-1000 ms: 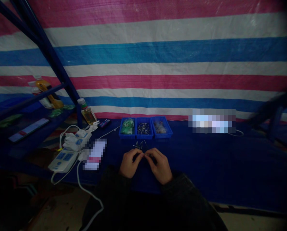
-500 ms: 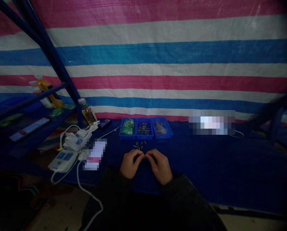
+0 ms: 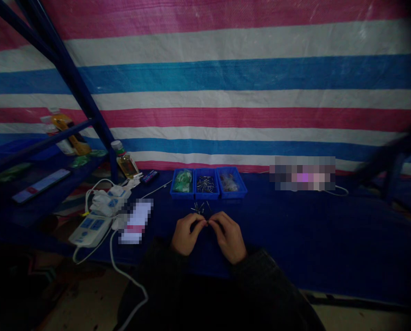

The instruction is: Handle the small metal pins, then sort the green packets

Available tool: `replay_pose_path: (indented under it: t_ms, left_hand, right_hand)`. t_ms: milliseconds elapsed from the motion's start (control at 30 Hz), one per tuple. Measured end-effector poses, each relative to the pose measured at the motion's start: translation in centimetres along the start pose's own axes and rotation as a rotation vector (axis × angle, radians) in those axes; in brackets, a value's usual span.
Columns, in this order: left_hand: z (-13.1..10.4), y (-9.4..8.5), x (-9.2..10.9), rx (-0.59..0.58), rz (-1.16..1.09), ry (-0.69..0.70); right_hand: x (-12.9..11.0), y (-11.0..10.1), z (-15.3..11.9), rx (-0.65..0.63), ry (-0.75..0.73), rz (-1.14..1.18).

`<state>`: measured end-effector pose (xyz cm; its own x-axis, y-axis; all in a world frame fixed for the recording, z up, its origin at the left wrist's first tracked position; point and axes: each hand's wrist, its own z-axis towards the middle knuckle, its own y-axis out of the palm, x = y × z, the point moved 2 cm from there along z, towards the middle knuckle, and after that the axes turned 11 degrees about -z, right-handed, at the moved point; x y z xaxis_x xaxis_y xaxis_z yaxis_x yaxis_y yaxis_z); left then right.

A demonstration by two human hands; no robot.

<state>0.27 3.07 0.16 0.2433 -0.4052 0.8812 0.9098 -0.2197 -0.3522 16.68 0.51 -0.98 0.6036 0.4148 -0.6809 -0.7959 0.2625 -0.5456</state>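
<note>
My left hand and my right hand meet at their fingertips over the blue table. Both are closed in a pinch, and what sits between the fingertips is too small to make out. Just beyond them lie several thin metal pieces on the table. Behind these stand three blue bins side by side: the left bin holds green packets, the middle bin holds many small metal pieces, and the right bin holds clear plastic bags with small parts.
White power strips with plugs and cables lie at the left, beside a blurred-out phone. A bottle stands by the blue frame post. A striped sheet hangs behind. Another phone lies far left.
My hands have hardly moved, with the fingertips still together. The pixelated bright patch at the right back has become darker and more purple.
</note>
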Motion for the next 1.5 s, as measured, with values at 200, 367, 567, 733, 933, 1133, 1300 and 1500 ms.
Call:
replay_pose_path:
  t_ms: [200, 367, 567, 733, 933, 1133, 1300, 1500]
  left_hand:
    - [0.02, -0.10, 0.17, 0.016, 0.003, -0.008]
    - [-0.03, -0.02, 0.04, -0.002, -0.006, -0.006]
    - [0.00, -0.04, 0.39, 0.006, -0.017, -0.001]
    - [0.01, -0.28, 0.82, 0.031, -0.016, -0.003]
    - [0.02, -0.48, 0.56, 0.094, -0.059, -0.041]
    - [0.06, -0.46, 0.73, 0.070, -0.069, -0.035]
    - [0.06, -0.55, 1.02, 0.051, -0.058, -0.029]
    - [0.06, -0.23, 0.55, -0.001, -0.033, -0.025]
  right_hand:
    - [-0.09, -0.08, -0.10, 0.019, -0.021, 0.037]
    - [0.07, -0.01, -0.07, 0.021, -0.006, 0.010]
    - [0.26, -0.14, -0.07, 0.027, 0.046, -0.067]
    - [0.36, -0.42, -0.03, 0.051, 0.088, -0.093]
    - [0.37, -0.68, 0.09, 0.085, 0.091, -0.053]
    - [0.22, -0.67, 0.09, 0.075, 0.077, -0.038]
    - [0.31, -0.54, 0.07, 0.088, 0.065, -0.025]
    - [0.04, -0.31, 0.08, 0.062, 0.033, 0.002]
